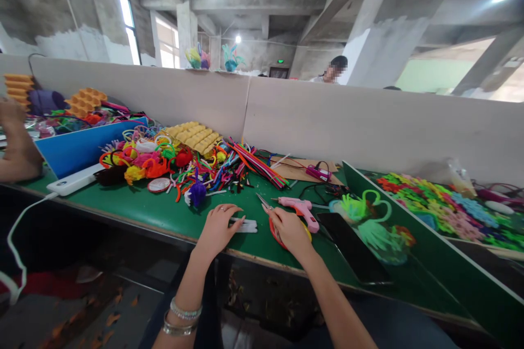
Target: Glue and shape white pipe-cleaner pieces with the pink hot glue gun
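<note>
My left hand point(219, 224) lies at the table's front edge, its fingers closed over the near end of a small bundle of short white strips point(248, 226). Whether these are pipe cleaner pieces or something else is too small to tell. My right hand point(290, 230) is wrapped round a pair of scissors point(273, 232) with red and yellow handles. The blades point away from me and to the left. Just beyond that hand lies a pink glue gun point(301, 208). A purple pipe cleaner pompom point(197, 194) sits beyond my left hand.
A heap of coloured pipe cleaners point(151, 159) covers the back left, beside a white power strip point(77, 180). On the right are a black phone point(354, 248), green fuzzy figures point(380, 229) and a green divider point(426, 223). Another person's arm point(18, 144) is at far left.
</note>
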Tool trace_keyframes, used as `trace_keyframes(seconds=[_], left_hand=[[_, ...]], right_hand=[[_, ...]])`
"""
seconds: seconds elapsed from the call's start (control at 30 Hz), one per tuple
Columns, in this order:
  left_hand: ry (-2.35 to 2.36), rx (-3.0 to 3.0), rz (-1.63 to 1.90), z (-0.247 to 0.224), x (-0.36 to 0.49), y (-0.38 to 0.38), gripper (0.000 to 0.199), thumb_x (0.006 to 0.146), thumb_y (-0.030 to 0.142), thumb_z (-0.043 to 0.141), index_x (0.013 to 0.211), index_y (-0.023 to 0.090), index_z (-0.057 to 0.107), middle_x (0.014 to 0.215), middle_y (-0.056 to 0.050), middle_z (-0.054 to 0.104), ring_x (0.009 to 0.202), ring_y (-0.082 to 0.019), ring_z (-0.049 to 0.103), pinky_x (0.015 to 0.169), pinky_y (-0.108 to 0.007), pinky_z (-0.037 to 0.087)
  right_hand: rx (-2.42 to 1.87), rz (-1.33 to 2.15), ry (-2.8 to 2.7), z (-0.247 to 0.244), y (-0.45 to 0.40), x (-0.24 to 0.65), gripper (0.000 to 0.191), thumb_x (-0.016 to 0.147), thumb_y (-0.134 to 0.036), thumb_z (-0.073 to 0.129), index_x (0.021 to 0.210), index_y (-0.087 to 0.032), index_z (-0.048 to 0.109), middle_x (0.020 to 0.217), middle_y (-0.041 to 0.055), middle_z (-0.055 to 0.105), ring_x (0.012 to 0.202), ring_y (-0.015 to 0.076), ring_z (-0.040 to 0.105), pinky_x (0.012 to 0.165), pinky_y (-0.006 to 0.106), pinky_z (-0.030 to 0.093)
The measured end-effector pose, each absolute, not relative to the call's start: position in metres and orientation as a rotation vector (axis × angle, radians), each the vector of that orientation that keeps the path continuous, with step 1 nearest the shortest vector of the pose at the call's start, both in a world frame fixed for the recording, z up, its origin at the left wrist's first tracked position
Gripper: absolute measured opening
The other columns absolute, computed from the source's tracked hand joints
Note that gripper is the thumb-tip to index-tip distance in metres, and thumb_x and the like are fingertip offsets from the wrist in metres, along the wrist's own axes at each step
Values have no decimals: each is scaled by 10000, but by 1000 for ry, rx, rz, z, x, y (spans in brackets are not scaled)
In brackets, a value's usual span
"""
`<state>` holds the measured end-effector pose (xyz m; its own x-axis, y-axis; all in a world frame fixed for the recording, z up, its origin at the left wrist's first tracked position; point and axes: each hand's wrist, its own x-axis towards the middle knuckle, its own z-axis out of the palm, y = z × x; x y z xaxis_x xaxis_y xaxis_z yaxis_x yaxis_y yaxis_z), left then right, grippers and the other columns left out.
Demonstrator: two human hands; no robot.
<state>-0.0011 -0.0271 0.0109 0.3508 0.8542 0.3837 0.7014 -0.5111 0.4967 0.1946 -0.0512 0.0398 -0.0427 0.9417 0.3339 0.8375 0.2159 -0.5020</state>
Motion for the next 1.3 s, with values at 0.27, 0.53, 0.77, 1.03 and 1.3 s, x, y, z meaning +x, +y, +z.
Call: trace_keyframes(seconds=[0.27, 0.53, 0.77, 1.03, 1.3], left_hand=[[1397, 2374, 886, 8, 3, -28, 254, 800, 373, 470, 1007, 278, 581, 1098, -11, 576, 1065, -191, 462, 893, -348, 350], [1365, 2365, 903, 8, -2, -25, 273, 808, 383, 451, 1023, 265, 572, 1091, -15, 577, 1055, -186, 468, 905, -340, 354], [1342, 2357, 900, 9, -3, -25, 272, 810, 375, 449, 1027, 265, 570, 1084, -16, 581, 1057, -185, 469, 912, -340, 351], [1342, 2350, 898, 9, -3, -25, 266, 807, 373, 457, 1019, 264, 575, 1080, -14, 582, 1052, -183, 471, 916, -331, 348], [1395, 2342, 894, 7, 1, -24, 280, 804, 375, 459, 1037, 261, 564, 1111, -19, 561, 1065, -193, 456, 915, -342, 344]], right_hand=[[-1561, 222, -1815, 36, -47, 196, 376, 779, -478, 441, 534, -197, 487, 503, -8, 525, 474, 107, 458, 485, 234, 338], [-1381, 842, -1565, 34, -42, 199, 245, 623, -404, 625, 654, -161, 644, 560, 24, 639, 507, 142, 574, 502, 249, 443], [-1339, 904, -1527, 36, -43, 200, 296, 666, -435, 587, 735, -151, 633, 659, 42, 666, 558, 143, 600, 524, 252, 464], [-1299, 902, -1545, 35, -43, 198, 397, 758, -557, 408, 611, -195, 479, 560, 15, 594, 504, 139, 568, 474, 266, 467], [-1343, 484, -1703, 34, -40, 199, 267, 713, -401, 558, 887, -201, 586, 880, 46, 624, 786, 165, 575, 619, 276, 457]])
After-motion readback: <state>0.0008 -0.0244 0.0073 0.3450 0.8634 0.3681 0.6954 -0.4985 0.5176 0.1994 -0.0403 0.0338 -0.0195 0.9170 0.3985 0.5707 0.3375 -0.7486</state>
